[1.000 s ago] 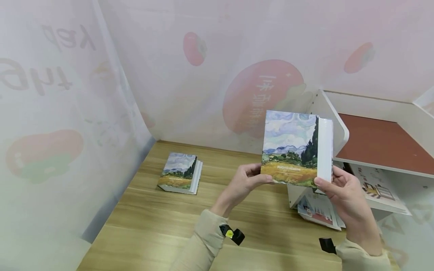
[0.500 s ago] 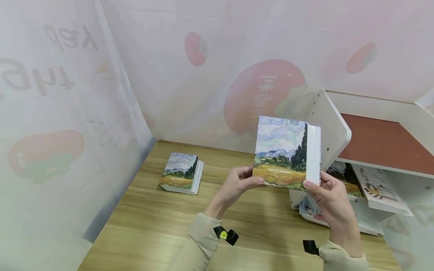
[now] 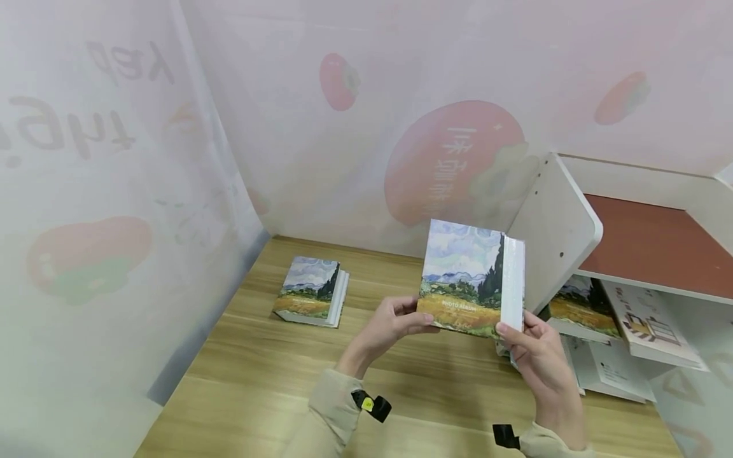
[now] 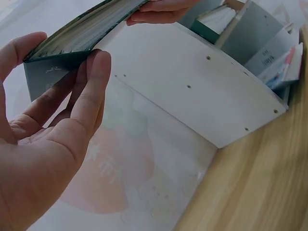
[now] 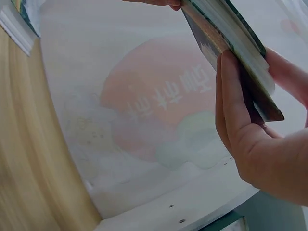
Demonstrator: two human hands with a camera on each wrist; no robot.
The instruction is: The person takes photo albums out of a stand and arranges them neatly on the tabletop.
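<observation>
Both hands have the photo album (image 3: 469,277) up off the desk (image 3: 275,381): the left hand (image 3: 389,326) pinches its lower left corner, the right hand (image 3: 535,353) grips the lower corner at the white spine. It hangs upright, just left of the white shelf (image 3: 558,232). This looks like carrying between shelf and desk. The next move needs room: 1 album (image 3: 312,291) lies near the desk's far left corner, with bare wood in front of it.
</observation>
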